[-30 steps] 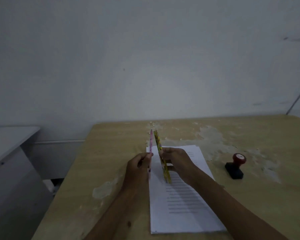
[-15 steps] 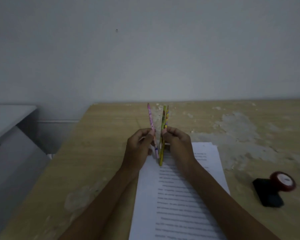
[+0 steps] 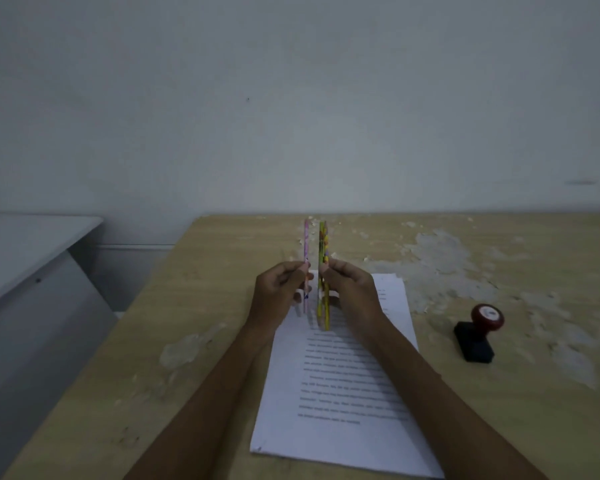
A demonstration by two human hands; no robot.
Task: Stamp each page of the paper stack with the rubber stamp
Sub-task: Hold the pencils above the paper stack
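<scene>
No stamping shows yet: the top page of the paper stack, at lower centre of the frame on the wooden surface, carries printed lines only. The rubber stamp stands untouched at centre right, well apart from both hands. The left hand pinches a pink pencil upright, and the right hand pinches a yellow pencil beside it. Judging by this, every page remains to be done.
</scene>
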